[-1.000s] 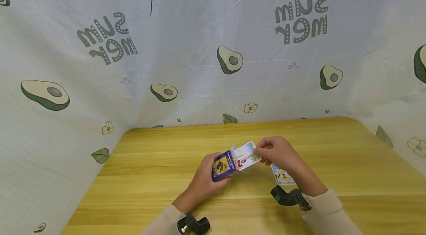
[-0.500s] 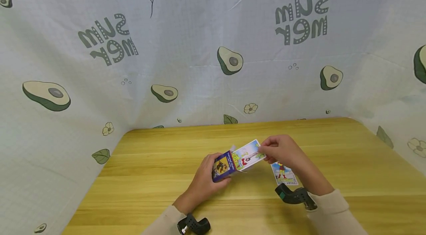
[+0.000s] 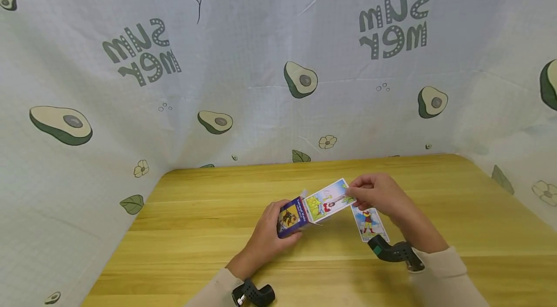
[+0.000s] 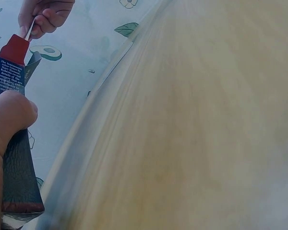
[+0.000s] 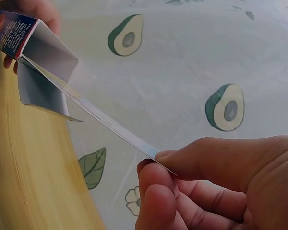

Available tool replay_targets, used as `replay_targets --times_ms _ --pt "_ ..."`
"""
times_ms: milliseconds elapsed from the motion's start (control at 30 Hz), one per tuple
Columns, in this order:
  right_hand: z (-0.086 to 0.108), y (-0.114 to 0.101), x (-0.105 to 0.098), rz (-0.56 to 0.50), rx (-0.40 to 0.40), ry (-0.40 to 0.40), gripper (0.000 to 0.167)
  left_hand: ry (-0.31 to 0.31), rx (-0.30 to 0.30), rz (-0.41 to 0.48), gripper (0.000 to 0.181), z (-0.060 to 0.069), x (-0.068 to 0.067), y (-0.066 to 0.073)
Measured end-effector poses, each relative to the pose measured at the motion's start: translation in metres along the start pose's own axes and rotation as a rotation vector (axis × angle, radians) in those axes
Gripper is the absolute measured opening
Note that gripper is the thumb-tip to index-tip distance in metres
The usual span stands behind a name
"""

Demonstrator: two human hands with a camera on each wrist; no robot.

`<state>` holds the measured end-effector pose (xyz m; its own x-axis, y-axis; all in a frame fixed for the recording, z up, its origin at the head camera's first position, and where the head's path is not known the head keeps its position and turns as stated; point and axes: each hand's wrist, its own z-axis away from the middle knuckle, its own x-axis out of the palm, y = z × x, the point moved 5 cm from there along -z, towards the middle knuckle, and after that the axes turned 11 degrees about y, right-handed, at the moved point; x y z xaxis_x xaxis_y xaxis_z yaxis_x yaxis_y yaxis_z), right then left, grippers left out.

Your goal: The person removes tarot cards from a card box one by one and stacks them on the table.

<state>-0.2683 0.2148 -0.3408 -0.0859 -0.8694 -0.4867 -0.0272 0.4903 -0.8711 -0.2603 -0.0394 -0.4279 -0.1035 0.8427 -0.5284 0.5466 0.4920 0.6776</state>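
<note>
Illustrated white-bordered paper card (image 3: 328,200), pinched at its outer end by the right hand (image 3: 379,195), slants from the mouth of the purple cardboard box (image 3: 290,218) gripped in the left hand (image 3: 265,232), and probably slides best kept straight.

A wooden table (image 3: 196,229) with a yellowish surface spreads across the scene, its grain running from left to right. Its far edge is nearly straight, and the corners at the far left and far right are rounded. To the right of the middle, a single card (image 3: 369,226) lies flat and picture up, a red-and-yellow-clad figure within its white border. The card slants, its far end turned left and partly hidden.
</note>
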Motion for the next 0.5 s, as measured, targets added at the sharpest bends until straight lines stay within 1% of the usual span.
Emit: replay_targets --times_ms 233,367,500 --pt "-0.001 0.002 -0.006 -0.026 0.005 -0.010 0.030 0.012 0.021 -0.005 0.073 0.000 -0.001 0.001" --pt "-0.001 0.003 -0.010 -0.042 0.002 -0.017 0.032 0.010 0.012 -0.005 0.074 0.001 0.000 -0.001" --pt "-0.001 0.004 -0.013 -0.072 0.022 -0.028 0.032 0.005 0.005 -0.001 0.073 0.001 0.000 -0.002"
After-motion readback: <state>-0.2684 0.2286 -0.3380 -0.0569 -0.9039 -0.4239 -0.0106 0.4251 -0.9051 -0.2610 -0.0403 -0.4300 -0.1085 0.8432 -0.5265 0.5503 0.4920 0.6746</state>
